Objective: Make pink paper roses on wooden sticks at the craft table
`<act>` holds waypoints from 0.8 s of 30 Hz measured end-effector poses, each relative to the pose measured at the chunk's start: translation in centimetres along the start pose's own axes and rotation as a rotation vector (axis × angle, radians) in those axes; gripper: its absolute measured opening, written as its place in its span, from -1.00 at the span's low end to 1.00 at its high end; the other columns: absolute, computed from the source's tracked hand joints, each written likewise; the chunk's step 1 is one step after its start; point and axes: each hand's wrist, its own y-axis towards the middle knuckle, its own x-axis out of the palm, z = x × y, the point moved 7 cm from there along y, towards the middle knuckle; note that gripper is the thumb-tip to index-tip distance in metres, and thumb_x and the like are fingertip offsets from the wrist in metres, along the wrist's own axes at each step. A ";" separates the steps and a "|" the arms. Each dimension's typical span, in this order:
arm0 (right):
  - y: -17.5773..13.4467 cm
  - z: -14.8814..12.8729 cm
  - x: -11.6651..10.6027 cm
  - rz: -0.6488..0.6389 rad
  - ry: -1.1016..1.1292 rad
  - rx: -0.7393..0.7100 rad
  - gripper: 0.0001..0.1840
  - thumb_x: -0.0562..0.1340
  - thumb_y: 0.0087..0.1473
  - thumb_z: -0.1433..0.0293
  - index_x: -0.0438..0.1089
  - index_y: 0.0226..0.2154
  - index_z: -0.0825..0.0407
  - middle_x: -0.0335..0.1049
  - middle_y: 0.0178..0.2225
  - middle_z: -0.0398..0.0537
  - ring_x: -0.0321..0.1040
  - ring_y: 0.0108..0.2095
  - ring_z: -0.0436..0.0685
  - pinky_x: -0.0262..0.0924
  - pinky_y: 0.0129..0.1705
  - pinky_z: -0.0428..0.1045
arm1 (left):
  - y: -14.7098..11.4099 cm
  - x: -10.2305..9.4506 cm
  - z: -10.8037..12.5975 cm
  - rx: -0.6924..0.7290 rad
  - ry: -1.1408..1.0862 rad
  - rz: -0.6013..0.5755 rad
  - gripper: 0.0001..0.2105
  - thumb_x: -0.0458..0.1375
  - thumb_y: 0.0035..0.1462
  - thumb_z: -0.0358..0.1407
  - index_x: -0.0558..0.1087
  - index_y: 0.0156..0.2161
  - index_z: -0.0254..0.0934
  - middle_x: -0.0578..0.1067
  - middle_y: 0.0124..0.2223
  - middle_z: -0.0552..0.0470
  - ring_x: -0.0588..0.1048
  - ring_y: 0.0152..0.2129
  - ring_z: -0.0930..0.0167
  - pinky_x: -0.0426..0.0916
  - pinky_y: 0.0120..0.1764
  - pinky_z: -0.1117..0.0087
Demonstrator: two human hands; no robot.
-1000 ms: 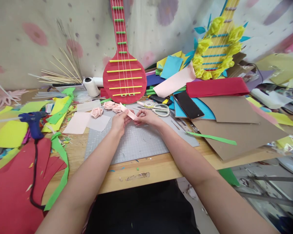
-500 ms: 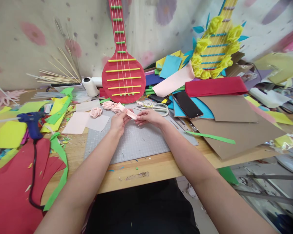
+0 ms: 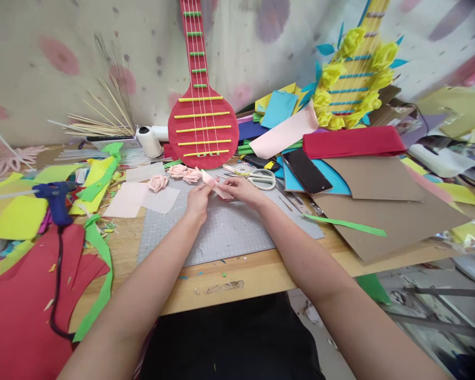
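A pale pink strip of crepe paper (image 3: 220,192) is pinched between my two hands, over the upper part of a grey cutting mat (image 3: 221,232). My left hand (image 3: 199,199) grips its left end, and my right hand (image 3: 239,191) grips the right end; the fingertips partly cover it. Just behind my left hand lie pink paper roses (image 3: 178,171), with another pink paper rose (image 3: 157,183) farther left. Pink paper squares (image 3: 124,200) rest at the mat's left edge. White-handled scissors (image 3: 262,179) and a tape measure (image 3: 243,169) lie behind my right hand.
A red paper lute (image 3: 203,132) leans on the back wall beside a yellow flowered one (image 3: 348,95). At left are a blue glue gun (image 3: 57,200) with its cord and red paper (image 3: 24,295). A phone (image 3: 306,170) and brown cardboard (image 3: 396,221) lie at right.
Both hands have drawn closer together, and the pink strip between them looks shorter and more folded. The whole view has shifted slightly.
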 end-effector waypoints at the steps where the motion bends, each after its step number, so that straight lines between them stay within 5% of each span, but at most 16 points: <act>1: 0.1 0.0 0.3 -0.010 0.000 -0.012 -0.73 0.26 -0.09 0.19 0.34 -0.52 0.08 0.41 -0.51 -0.13 0.38 -0.46 -0.03 0.30 -0.44 -0.14 | 0.0 0.1 -0.1 -0.001 -0.002 -0.004 -0.82 0.26 -0.19 -0.28 0.50 -0.46 -0.40 0.55 -0.35 -0.10 0.49 -0.30 0.34 0.31 -0.17 0.35; 18: -1.5 0.5 -0.3 -0.252 -0.046 0.160 -0.77 0.32 -0.11 0.32 0.39 -0.42 0.16 0.48 -0.45 0.01 0.43 -0.43 0.00 0.35 -0.42 -0.14 | 0.1 -1.0 0.4 -0.033 -0.140 0.092 -0.91 0.12 0.01 -0.42 0.47 -0.40 -0.39 0.54 -0.23 -0.13 0.47 -0.16 0.35 0.29 -0.04 0.30; 21: -1.3 -0.3 -0.1 -0.178 -0.052 0.087 -0.76 0.27 -0.06 0.28 0.39 -0.35 0.12 0.48 -0.35 -0.01 0.43 -0.40 -0.02 0.34 -0.45 -0.17 | 0.0 -0.6 0.4 -0.017 -0.128 0.075 -0.91 0.13 0.00 -0.41 0.47 -0.41 -0.40 0.54 -0.27 -0.13 0.48 -0.18 0.36 0.30 -0.05 0.32; 24: -0.8 -0.1 0.7 -0.126 -0.033 0.076 -0.82 0.29 -0.07 0.35 0.38 -0.41 0.14 0.47 -0.46 -0.06 0.41 -0.48 -0.06 0.32 -0.47 -0.18 | -0.3 -0.1 0.2 -0.036 -0.100 0.049 -0.90 0.14 -0.01 -0.39 0.47 -0.42 -0.40 0.55 -0.30 -0.11 0.49 -0.24 0.37 0.31 -0.10 0.34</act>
